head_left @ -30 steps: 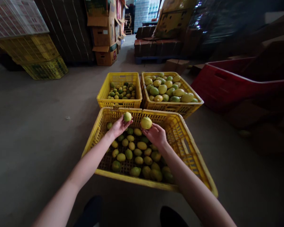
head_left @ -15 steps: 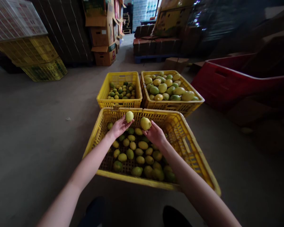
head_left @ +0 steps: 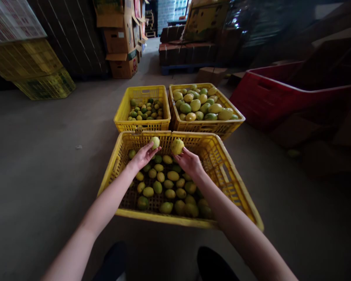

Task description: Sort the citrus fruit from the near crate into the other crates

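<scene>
My left hand (head_left: pixel 144 155) is closed on a pale yellow-green lemon (head_left: pixel 155 143), held by the fingertips. A larger yellow lemon (head_left: pixel 177 146) sits in the fingers of my right hand (head_left: pixel 190 160). Both hands are over the far part of the near yellow crate (head_left: pixel 234 187), a short gap between the two fruits. Below them, several loose green and yellow lemons (head_left: pixel 172 176) lie on the crate's slotted floor. My right forearm hides part of the crate's right side.
Behind stand a yellow crate (head_left: pixel 120 113) with small green and yellow fruit and another yellow crate (head_left: pixel 203 125) heaped with larger lemons. A red bin (head_left: pixel 251 97) is at right. Cardboard boxes (head_left: pixel 117 41) and stacked yellow crates (head_left: pixel 43 74) stand farther back. My shoes flank the near crate's front.
The view has shifted slightly, so the crates appear a little farther left and higher. Both hands still hold their lemons, with little movement relative to the crate.
</scene>
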Available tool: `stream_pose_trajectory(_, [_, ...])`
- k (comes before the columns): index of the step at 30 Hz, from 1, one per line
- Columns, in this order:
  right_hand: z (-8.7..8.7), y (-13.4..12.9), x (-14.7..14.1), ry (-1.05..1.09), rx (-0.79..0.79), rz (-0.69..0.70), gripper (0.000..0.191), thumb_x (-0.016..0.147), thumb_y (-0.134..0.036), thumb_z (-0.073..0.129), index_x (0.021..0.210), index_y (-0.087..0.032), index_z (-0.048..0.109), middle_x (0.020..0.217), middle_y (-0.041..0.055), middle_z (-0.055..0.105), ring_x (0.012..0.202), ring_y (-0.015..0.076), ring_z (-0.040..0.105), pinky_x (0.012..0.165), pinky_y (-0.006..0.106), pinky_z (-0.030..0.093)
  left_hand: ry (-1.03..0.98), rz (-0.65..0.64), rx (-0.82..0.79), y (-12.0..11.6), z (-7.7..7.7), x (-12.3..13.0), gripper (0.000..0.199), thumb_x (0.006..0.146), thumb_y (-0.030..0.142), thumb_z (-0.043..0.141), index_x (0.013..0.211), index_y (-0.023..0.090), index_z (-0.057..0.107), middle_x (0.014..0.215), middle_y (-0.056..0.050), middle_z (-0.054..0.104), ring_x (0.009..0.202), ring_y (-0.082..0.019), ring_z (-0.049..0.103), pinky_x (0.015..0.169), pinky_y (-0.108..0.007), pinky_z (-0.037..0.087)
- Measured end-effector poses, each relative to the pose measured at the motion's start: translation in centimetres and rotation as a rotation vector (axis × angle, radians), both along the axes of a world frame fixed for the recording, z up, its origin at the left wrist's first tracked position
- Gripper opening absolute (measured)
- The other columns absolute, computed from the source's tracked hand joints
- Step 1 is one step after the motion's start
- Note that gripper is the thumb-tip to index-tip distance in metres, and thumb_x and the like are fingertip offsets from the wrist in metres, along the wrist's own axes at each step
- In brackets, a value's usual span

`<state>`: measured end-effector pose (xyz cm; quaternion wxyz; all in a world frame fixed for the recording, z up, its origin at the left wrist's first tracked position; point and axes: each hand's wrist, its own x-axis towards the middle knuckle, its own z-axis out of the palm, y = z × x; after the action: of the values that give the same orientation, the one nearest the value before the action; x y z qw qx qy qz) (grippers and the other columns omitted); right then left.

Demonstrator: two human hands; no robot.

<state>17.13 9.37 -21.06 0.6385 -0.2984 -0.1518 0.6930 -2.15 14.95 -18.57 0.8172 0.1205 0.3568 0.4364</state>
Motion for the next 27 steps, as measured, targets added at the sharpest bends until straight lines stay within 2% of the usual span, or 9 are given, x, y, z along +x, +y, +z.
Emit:
stream_pose_trajectory(6, [0.1, 0.0, 0.1, 0.024, -0.006, 0.042, 0.011, 0.078, -0.015, 0.058, 0.088, -0.020, 0.062, 0.083, 0.0052, 0.073, 0.079, 0.0164, 0.069, 0.076, 0.028, 0.059, -0.031, -0.051, 0.055, -0.1, 0.3, -0.4, 0.030, 0.095, 0.018, 0.046, 0.118, 0.007, 0.063, 0.094, -0.013, 0.073, 0.082, -0.017, 0.071, 0.070, -0.022, 0.058])
stream_pose_trajectory(9, [0.4, 0.0, -0.1, 0.017, -0.018, 0.030, 0.012, 0.082, -0.017, 0.053, 0.089, -0.018, 0.063, 0.082, 0.0072, 0.073, 0.081, 0.0177, 0.069, 0.076, 0.028, 0.059, -0.037, -0.017, 0.031, -0.1, 0.3, -0.4, 0.030, 0.095, 0.015, 0.045, 0.119, 0.007, 0.062, 0.096, -0.013, 0.072, 0.089, -0.018, 0.070, 0.071, -0.021, 0.057])
stream_pose_trajectory(12, [0.6, -0.1, -0.2, -0.018, 0.002, 0.015, 0.016, 0.085, -0.019, 0.050, 0.093, -0.020, 0.064, 0.084, 0.0040, 0.073, 0.083, 0.0167, 0.069, 0.077, 0.028, 0.059, -0.039, 0.009, 0.017, -0.3, 0.4, -0.4, 0.033, 0.094, 0.013, 0.046, 0.123, 0.012, 0.061, 0.102, -0.012, 0.072, 0.096, -0.020, 0.069, 0.075, -0.023, 0.058])
stream_pose_trajectory(15, [0.7, -0.2, -0.1, -0.028, -0.007, 0.045, 0.018, 0.085, -0.023, 0.054, 0.099, -0.019, 0.064, 0.085, 0.0044, 0.073, 0.081, 0.0166, 0.069, 0.075, 0.027, 0.059, -0.062, -0.001, 0.053, -0.3, 0.5, -0.5, 0.036, 0.094, 0.012, 0.042, 0.125, 0.018, 0.060, 0.107, -0.010, 0.071, 0.098, -0.020, 0.069, 0.075, -0.025, 0.059])
stream_pose_trajectory(18, [0.5, -0.1, 0.1, -0.022, -0.014, 0.059, 0.022, 0.083, -0.025, 0.059, 0.104, -0.019, 0.063, 0.087, 0.0046, 0.073, 0.076, 0.0158, 0.069, 0.069, 0.026, 0.059, -0.057, -0.054, 0.095, 0.2, 0.6, -0.6, 0.032, 0.095, 0.021, 0.042, 0.119, 0.014, 0.063, 0.104, -0.012, 0.071, 0.092, -0.019, 0.070, 0.071, -0.023, 0.059])
stream_pose_trajectory(20, [0.3, 0.0, 0.2, -0.049, -0.006, 0.035, 0.023, 0.081, -0.023, 0.062, 0.103, -0.022, 0.063, 0.086, 0.0023, 0.073, 0.072, 0.0138, 0.067, 0.064, 0.024, 0.058, 0.032, -0.122, 0.137, 0.4, 0.1, -0.6, 0.029, 0.095, 0.025, 0.046, 0.110, 0.012, 0.066, 0.094, -0.011, 0.073, 0.079, -0.016, 0.071, 0.065, -0.020, 0.058])
stream_pose_trajectory(23, [-0.3, 0.1, 0.2, -0.197, -0.047, 0.052, 0.021, 0.073, -0.018, 0.070, 0.093, -0.022, 0.065, 0.074, -0.0011, 0.069, 0.062, 0.0117, 0.063, 0.049, 0.019, 0.052, 0.341, -0.377, 0.118, -0.8, -1.7, -0.4, 0.015, 0.086, 0.014, 0.058, 0.097, 0.015, 0.069, 0.077, -0.004, 0.071, 0.060, -0.011, 0.067, 0.056, -0.016, 0.054])
stream_pose_trajectory(25, [-0.7, -0.1, 0.1, -0.348, -0.138, 0.128, 0.021, 0.066, -0.015, 0.076, 0.084, -0.020, 0.066, 0.068, -0.0017, 0.067, 0.058, 0.0118, 0.061, 0.044, 0.019, 0.050, 0.520, -0.586, 0.012, -2.6, -3.2, 0.0, 0.015, 0.081, 0.008, 0.062, 0.091, 0.016, 0.070, 0.069, -0.004, 0.070, 0.053, -0.013, 0.066, 0.050, -0.019, 0.054])
stream_pose_trajectory(27, [-1.1, -0.4, 0.0, -0.463, -0.239, 0.178, 0.023, 0.059, -0.013, 0.080, 0.078, -0.018, 0.067, 0.067, -0.0013, 0.067, 0.057, 0.0124, 0.060, 0.043, 0.020, 0.049, 0.613, -0.687, -0.103, -4.0, -4.2, 0.4, 0.011, 0.084, 0.015, 0.060, 0.088, 0.019, 0.069, 0.060, -0.003, 0.066, 0.048, -0.018, 0.065, 0.046, -0.026, 0.054])
